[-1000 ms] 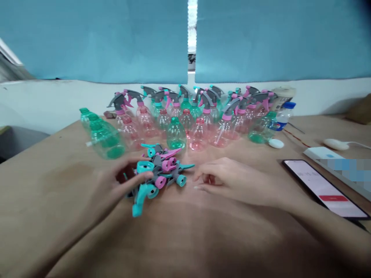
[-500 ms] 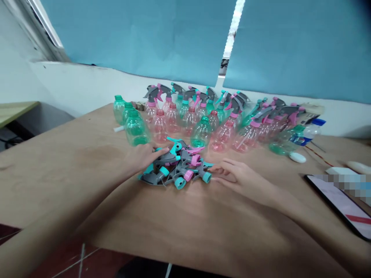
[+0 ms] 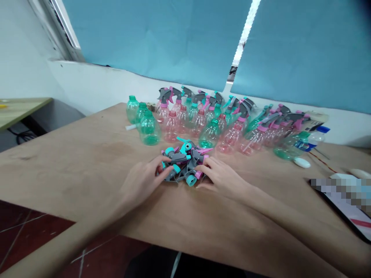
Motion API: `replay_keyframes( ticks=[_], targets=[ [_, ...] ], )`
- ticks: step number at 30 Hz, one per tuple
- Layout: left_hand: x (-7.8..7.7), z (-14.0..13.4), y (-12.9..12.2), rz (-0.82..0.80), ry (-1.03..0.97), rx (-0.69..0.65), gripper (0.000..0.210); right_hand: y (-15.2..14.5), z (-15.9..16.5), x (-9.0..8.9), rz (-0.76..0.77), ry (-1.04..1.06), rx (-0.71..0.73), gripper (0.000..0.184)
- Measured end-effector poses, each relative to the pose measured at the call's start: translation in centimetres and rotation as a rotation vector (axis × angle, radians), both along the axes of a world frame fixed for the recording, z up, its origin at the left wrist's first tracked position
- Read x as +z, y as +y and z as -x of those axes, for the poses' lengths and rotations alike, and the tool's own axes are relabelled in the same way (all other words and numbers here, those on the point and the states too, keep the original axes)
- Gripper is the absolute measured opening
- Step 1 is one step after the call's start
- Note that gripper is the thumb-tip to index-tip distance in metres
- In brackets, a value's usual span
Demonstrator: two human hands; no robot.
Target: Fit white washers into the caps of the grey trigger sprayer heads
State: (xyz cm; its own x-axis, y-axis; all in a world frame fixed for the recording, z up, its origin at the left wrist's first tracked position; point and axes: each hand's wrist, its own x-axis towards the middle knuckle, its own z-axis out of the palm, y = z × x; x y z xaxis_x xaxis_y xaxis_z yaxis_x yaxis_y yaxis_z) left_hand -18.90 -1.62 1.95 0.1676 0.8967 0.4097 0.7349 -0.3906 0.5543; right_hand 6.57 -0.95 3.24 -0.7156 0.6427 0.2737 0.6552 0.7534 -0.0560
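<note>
A pile of grey trigger spray heads [image 3: 179, 157] with turquoise and pink collars lies on the wooden table, between both hands. At its left edge is my left hand [image 3: 146, 173], thumb and fingers apart, touching the outer spray heads. From the other side my right hand [image 3: 222, 174] reaches over the pile, its fingers spread and bent against the nearest heads, partly covering a pink collar. Neither hand has anything lifted. Just behind the pile stand open-necked bottles, among them a green bottle [image 3: 210, 133] and a pink bottle [image 3: 172, 126].
Several bottles with spray heads fitted [image 3: 244, 110] stand at the back by the wall. Right of them are a water bottle with a blue cap [image 3: 320, 134], a white oval object [image 3: 302, 162] and a phone-like device [image 3: 355, 212]. The table's front edge [image 3: 127, 236] is near my forearms.
My right hand has moved inward onto the pile's right side. My left hand has come down to its near left edge. The spray heads sit closer together, and the view has shifted slightly.
</note>
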Motion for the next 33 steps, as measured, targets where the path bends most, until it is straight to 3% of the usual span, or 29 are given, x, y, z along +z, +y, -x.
replay_keyframes(
  ticks=[3, 7, 12, 15, 19, 24, 29, 33],
  targets=[
    [0.1, -0.2, -2.3, -0.061, 0.152, -0.013, 0.022, 1.0, 0.3, -0.3, -0.07, -0.047, 0.033, 0.027],
    [0.9, -0.7, -4.7, -0.01, 0.154, -0.132, 0.019, 2.1, 0.1, -1.3, -0.185, -0.025, 0.052, 0.022],
    [1.5, -1.6, -5.6, -0.039, 0.1, -0.258, 0.018, 2.1, -0.1, -2.3, -0.266, 0.098, 0.118, 0.023],
    [1.6, -2.2, -5.6, -0.059, 0.085, -0.284, 0.018, 1.7, -0.3, -1.5, -0.258, 0.273, 0.08, 0.025],
    [1.8, -3.2, -4.9, -0.074, 0.075, -0.275, 0.017, 0.5, -1.4, 1.7, -0.124, 0.459, -0.032, 0.031],
    [2.4, -5.9, -3.8, -0.134, 0.014, -0.335, 0.022, -2.0, -3.0, 4.9, 0.059, 0.495, -0.254, 0.007],
    [2.8, -10.1, -3.7, -0.055, -0.007, -0.469, 0.036, -3.3, -5.0, 3.6, 0.288, 0.457, -0.504, 0.022],
    [1.7, -13.6, -3.9, 0.043, 0.046, -0.531, 0.076, -3.6, -7.3, 2.0, 0.428, 0.475, -0.517, 0.016]
  ],
)
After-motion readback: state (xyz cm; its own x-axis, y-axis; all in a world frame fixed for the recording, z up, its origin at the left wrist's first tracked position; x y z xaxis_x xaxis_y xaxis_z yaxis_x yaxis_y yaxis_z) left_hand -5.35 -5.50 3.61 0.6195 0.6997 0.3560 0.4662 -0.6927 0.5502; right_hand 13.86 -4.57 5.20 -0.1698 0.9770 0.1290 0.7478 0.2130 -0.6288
